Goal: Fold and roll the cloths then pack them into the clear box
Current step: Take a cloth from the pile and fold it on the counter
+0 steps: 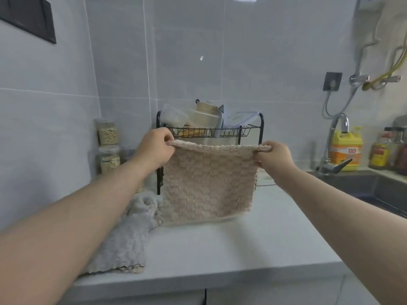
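A beige waffle-textured cloth (pixel 209 183) hangs spread out above the white counter (pixel 242 245). My left hand (pixel 154 148) pinches its top left corner and my right hand (pixel 275 157) pinches its top right corner. The cloth's bottom edge touches or nearly touches the counter. A crumpled grey cloth (pixel 127 238) lies on the counter at the left, partly under my left forearm. Behind the beige cloth's lower edge a clear box rim (pixel 239 215) seems to show, mostly hidden.
A black wire dish rack (pixel 211 128) with plastic containers stands behind the cloth. Jars of grain (pixel 108 146) are stacked at the back left. A dark sink (pixel 374 190) with a chrome tap (pixel 337 146) and a yellow detergent bottle (pixel 345 150) is at the right.
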`<action>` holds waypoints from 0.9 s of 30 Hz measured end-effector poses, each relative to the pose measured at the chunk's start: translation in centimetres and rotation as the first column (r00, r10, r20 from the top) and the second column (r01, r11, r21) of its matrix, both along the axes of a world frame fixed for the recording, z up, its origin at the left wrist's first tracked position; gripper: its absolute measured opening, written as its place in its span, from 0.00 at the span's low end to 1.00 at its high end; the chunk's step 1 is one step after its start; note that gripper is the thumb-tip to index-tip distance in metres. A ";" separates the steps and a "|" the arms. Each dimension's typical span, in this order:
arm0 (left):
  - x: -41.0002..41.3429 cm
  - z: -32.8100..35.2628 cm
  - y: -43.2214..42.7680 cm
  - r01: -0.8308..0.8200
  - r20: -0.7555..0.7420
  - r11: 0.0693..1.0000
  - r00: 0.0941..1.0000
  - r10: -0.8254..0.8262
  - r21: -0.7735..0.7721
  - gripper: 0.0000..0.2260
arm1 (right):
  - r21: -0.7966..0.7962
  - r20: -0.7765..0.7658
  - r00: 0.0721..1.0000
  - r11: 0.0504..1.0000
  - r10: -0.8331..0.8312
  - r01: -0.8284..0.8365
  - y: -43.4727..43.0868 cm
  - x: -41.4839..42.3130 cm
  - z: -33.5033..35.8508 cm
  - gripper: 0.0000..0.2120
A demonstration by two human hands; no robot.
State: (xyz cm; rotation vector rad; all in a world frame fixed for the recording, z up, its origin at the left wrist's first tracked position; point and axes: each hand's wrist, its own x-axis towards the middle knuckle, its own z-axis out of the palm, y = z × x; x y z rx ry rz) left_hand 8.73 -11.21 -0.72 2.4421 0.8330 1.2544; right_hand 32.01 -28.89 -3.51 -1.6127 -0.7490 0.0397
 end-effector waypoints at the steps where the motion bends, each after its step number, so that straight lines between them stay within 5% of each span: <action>1: 0.2 -0.2 0.0 0.015 0.013 1.000 1.000 -0.015 0.006 0.06 | 0.019 -0.018 1.000 1.000 0.005 -0.004 0.0 0.5 -0.1 0.07; 7: -0.6 -5.1 -2.1 0.135 -0.118 0.988 0.983 -0.144 -0.080 0.05 | 0.063 -0.178 0.977 0.992 0.115 -0.105 -2.9 1.3 -4.0 0.09; 12: -2.3 -12.6 -3.8 0.171 -0.314 0.972 0.925 -0.215 -0.160 0.10 | -0.322 -0.063 0.995 0.942 0.078 -0.094 -6.3 0.4 -10.8 0.06; 15: -3.1 -16.3 -5.2 0.200 -0.490 0.957 0.826 -0.279 -0.208 0.09 | -0.654 0.240 0.956 0.756 0.169 0.030 -7.7 -0.9 -12.8 0.11; 17: -3.5 -17.3 -5.9 0.196 -0.587 0.948 0.748 -0.310 -0.252 0.10 | -0.818 0.306 0.899 0.570 0.314 0.080 -8.2 -1.8 -13.3 0.16; 19: -3.6 -17.1 -6.1 0.193 -0.600 0.910 0.699 -0.390 -0.367 0.08 | -0.868 0.294 0.883 0.488 0.367 0.087 -8.4 -2.0 -13.3 0.15; 24: -2.1 -15.6 -4.7 0.136 -0.405 0.889 0.853 -0.330 -0.437 0.10 | -0.765 0.396 0.903 0.603 0.165 0.225 -7.6 -2.3 -12.7 0.21; 25: -1.5 -15.8 -4.8 0.130 -0.437 0.910 0.844 -0.310 -0.395 0.07 | -0.736 0.408 0.904 0.632 0.128 0.242 -7.1 -2.3 -12.9 0.21; 27: -0.3 -16.7 -5.1 0.106 -0.566 0.929 0.766 -0.304 -0.354 0.21 | -0.755 0.417 0.882 0.624 0.221 0.201 -5.7 -2.5 -13.9 0.19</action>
